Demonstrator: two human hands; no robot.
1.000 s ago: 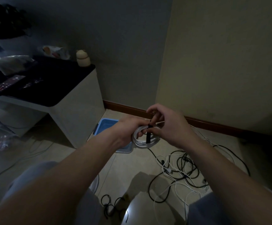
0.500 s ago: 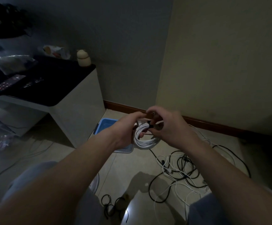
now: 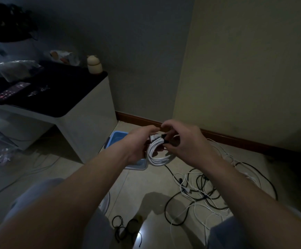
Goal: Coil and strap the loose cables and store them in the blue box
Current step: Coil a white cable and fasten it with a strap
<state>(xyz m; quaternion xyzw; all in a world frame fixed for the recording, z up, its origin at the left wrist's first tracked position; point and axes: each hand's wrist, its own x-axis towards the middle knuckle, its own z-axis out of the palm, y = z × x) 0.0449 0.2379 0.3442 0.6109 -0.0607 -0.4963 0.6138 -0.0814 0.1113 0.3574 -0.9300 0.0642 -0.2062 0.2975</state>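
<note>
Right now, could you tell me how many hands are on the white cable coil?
2. The left hand holds the left side of the white cable coil; the right hand pinches the black strap at its top.

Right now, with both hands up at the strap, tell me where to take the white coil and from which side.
I'd grip the white coil at its lower arc, coming from below on the near side. There the loops hang bunched together and bare, while the left hand and right hand crowd the top, where the black strap sits.
</note>
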